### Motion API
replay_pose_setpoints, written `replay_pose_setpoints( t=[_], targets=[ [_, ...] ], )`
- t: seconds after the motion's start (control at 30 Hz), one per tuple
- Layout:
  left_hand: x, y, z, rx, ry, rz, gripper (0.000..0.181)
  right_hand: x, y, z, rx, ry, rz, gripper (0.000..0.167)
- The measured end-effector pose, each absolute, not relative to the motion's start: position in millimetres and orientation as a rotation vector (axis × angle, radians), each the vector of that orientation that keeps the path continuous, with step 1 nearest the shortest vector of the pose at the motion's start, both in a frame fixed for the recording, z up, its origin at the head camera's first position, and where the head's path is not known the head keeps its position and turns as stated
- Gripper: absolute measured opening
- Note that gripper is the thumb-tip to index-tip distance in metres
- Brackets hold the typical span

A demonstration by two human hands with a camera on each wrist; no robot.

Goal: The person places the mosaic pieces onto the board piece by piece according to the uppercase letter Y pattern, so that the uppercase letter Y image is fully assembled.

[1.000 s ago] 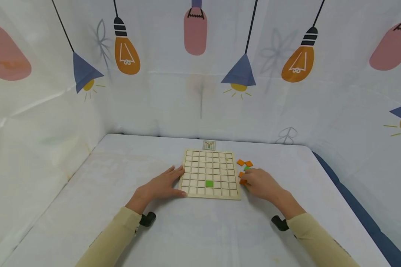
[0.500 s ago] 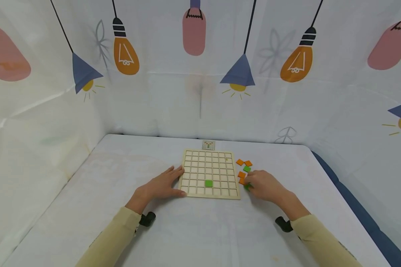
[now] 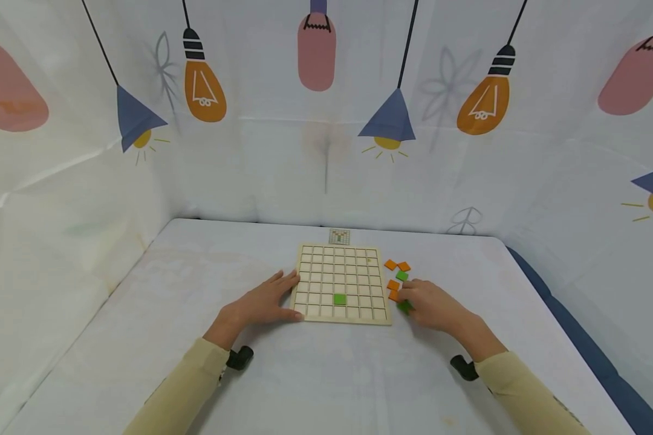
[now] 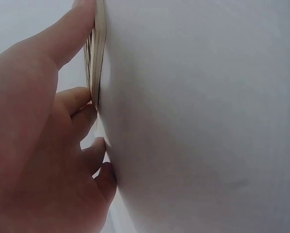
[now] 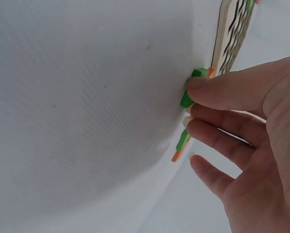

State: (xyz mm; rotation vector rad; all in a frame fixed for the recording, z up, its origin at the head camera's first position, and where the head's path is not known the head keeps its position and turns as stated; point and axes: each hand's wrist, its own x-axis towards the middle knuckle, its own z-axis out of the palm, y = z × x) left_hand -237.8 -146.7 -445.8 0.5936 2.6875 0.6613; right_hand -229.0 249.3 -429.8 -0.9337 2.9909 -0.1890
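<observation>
A pale wooden grid board (image 3: 340, 284) lies on the white table, one green tile (image 3: 340, 299) in a cell near its front. The left hand (image 3: 261, 302) rests at the board's left edge, fingers spread; in the left wrist view its thumb and fingers touch the board's side (image 4: 100, 53). Right of the board, the right hand (image 3: 432, 305) pinches a green tile (image 3: 405, 307) between thumb and fingers, also visible in the right wrist view as a green tile (image 5: 187, 99). Beside that hand lie several orange tiles (image 3: 393, 284) and another green tile (image 3: 402, 275).
A small patterned card (image 3: 340, 236) lies just behind the board. The white table (image 3: 141, 290) meets a white cloth wall (image 3: 250, 169) printed with lamps and bulbs at the back. Black wrist devices (image 3: 240, 357) show below both hands.
The right hand has shifted slightly right and toward the front, uncovering the green and orange tiles behind it; a green tile now shows at its fingertips. The left hand stays still.
</observation>
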Motion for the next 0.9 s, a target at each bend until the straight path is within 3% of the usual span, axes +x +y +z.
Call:
replay_pose_setpoints(
  t=[0.43,0.9],
  targets=[
    [-237.9,-146.9,-447.6,0.596,2.691,0.662,0.098,-225.8,241.7,-421.6,-0.745,2.900,-0.261,0.021],
    [-237.6,-146.1,-446.6,0.584,2.693,0.649,0.098,-222.8,243.6,-426.3,-0.859,2.982,-0.151,0.021]
  ],
)
